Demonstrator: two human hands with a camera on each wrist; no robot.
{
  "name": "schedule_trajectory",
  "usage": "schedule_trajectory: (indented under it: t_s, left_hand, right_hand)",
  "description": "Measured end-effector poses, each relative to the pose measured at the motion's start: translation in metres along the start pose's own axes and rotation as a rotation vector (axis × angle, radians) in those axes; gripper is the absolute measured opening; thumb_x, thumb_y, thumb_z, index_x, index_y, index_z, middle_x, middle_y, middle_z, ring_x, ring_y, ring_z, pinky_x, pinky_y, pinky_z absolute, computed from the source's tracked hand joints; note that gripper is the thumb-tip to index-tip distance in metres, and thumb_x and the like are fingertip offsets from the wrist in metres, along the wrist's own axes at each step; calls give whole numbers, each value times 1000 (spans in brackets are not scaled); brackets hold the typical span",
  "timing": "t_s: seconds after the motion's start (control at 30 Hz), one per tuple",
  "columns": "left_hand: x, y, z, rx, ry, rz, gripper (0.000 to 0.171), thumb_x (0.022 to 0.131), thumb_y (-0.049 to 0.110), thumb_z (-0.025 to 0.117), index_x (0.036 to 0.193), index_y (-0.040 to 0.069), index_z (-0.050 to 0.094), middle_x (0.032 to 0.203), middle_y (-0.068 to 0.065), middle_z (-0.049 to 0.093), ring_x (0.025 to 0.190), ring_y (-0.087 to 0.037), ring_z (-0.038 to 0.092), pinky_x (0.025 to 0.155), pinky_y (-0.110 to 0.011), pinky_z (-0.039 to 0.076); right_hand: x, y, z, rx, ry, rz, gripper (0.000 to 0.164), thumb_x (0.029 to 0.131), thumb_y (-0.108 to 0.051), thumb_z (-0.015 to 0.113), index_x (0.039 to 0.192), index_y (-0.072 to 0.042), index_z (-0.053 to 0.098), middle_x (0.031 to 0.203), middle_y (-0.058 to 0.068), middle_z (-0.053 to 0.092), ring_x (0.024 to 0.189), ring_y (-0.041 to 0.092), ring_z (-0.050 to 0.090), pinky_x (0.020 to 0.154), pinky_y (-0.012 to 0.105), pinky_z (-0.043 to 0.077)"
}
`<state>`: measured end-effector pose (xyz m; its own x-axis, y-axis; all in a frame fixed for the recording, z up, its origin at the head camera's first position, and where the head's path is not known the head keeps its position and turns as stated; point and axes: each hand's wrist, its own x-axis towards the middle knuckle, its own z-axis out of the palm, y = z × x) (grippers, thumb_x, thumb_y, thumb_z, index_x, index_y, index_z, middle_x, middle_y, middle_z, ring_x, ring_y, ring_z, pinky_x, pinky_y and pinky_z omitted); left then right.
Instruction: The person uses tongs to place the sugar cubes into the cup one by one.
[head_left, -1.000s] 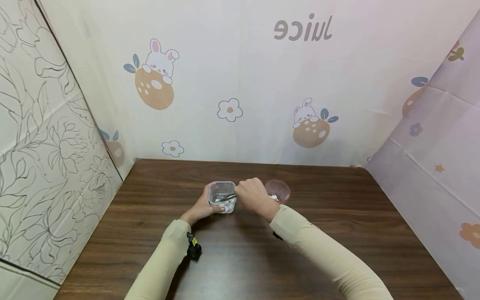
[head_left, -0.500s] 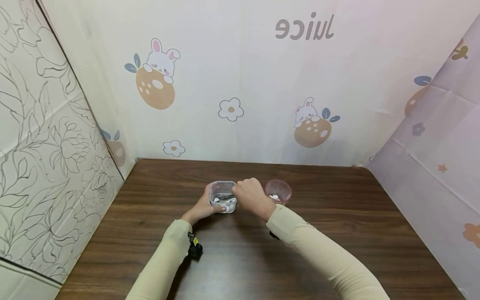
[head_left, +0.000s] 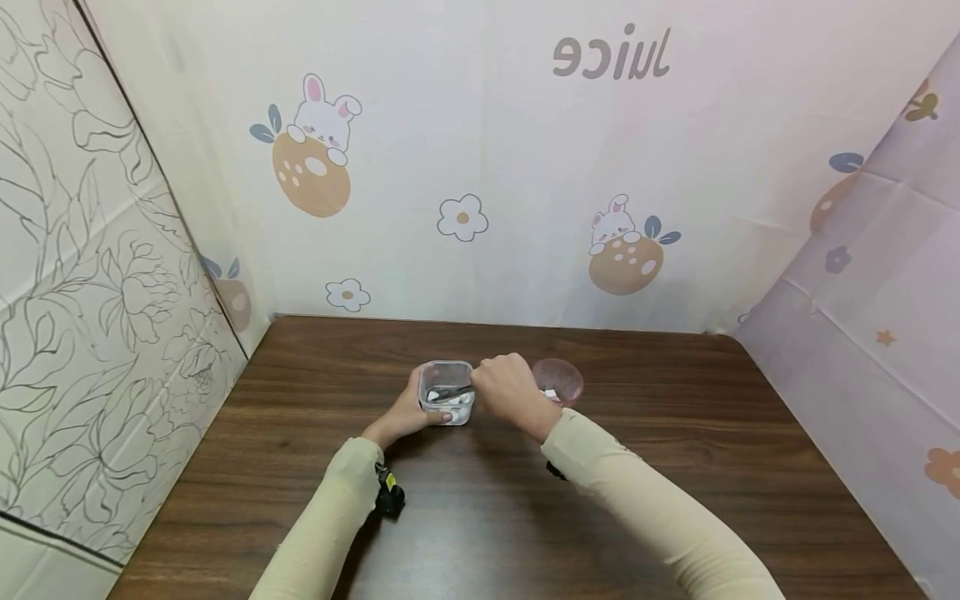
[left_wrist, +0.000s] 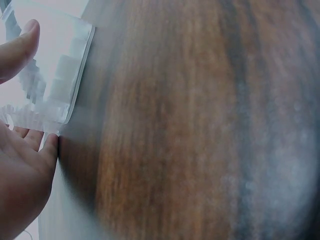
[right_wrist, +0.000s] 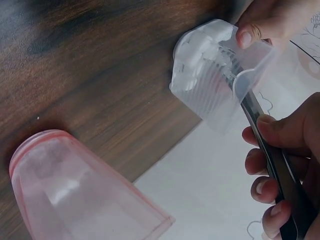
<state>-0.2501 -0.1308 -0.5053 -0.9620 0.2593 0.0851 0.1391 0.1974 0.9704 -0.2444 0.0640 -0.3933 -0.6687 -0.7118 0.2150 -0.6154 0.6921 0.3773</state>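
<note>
One printed wall backdrop [head_left: 480, 108], bunnies on oranges plus flowers, mirrored "Juice" at top. Below it, dark wood-grain tabletop [head_left: 465, 533].

Two arms come in from the bottom edge, cream sleeves: left sleeve [head_left: 322, 521] angles up and right, right sleeve [head_left: 652, 508] slants up and left, so the hands nearly meet mid-table. Black wrist camera [head_left: 390, 500] on the left wrist.

Right hand [head_left: 513, 395]: back of hand up, wrist turned inward, thumb on one side of the tongs, fingers curled along the other. Firm hold, narrow grip.

Left hand [head_left: 405, 410]: wraps the container from its left, thumb across the near wall, fingers round the far side. Fairly wide grip, holding.

Pink translucent cup [right_wrist: 75, 185]: upright on the table, just right of the right hand, some white bits inside.

Clear plastic container [right_wrist: 200, 100]: between the hands, open top; can't tell if its base touches the table.

Dark metal tongs [right_wrist: 286, 187]: slanted over the rim, tips down inside the container. Can't tell if they pinch anything.

White cube-like pieces [right_wrist: 195, 47]: clustered low in the container.
</note>
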Motion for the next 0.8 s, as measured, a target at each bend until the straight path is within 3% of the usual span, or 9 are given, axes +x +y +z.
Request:
schedule_trajectory:
  t_s: [0.17, 0.27, 0.4, 0.67, 0.8]
  left_hand:
    - [-7, 19, -1, 18, -12, 12, 89, 72, -7, 77, 141, -5, 21, 141, -31, 34, 129, -42, 34, 106, -48, 24]
    - [-6, 19, -1, 31, -14, 8, 89, 72, -7, 76, 141, -6, 20, 141, -32, 34, 129, -44, 33, 106, -50, 24]
    - [1, 1, 0, 19, 3, -2, 92, 70, -5, 79, 142, 0, 22, 142, -28, 34, 131, -40, 33, 108, -49, 22]
    - [0, 2, 0, -3, 0, -28, 92, 70, -4, 79, 143, 2, 23, 143, -26, 36, 131, -37, 34, 108, -46, 22]
    - [-5, 14, -1, -4, -22, -29, 91, 72, -5, 77, 143, -2, 20, 143, -29, 34, 131, -41, 32, 109, -50, 20]
  right_hand:
    - [-3, 5, -6, 16, -5, 9, 28, 63, -18, 76, 53, -19, 51, 52, -3, 51, 43, 11, 41, 40, 32, 40]
    - [-5, 9, -9, 24, -3, 14, 30, 63, -19, 78, 52, -18, 50, 52, -3, 49, 43, 12, 41, 40, 33, 39]
    - [-9, 14, -13, 37, -14, 33, 33, 63, -26, 82, 53, -18, 52, 52, -3, 49, 44, 12, 41, 40, 33, 40]
    - [-17, 24, -22, 83, 21, 53, 27, 66, -20, 81, 56, -19, 56, 51, -5, 48, 43, 10, 38, 39, 31, 39]
    - [-22, 30, -28, 84, 48, 61, 24, 64, -21, 84, 61, -20, 61, 54, -5, 54, 42, 9, 38, 38, 30, 37]
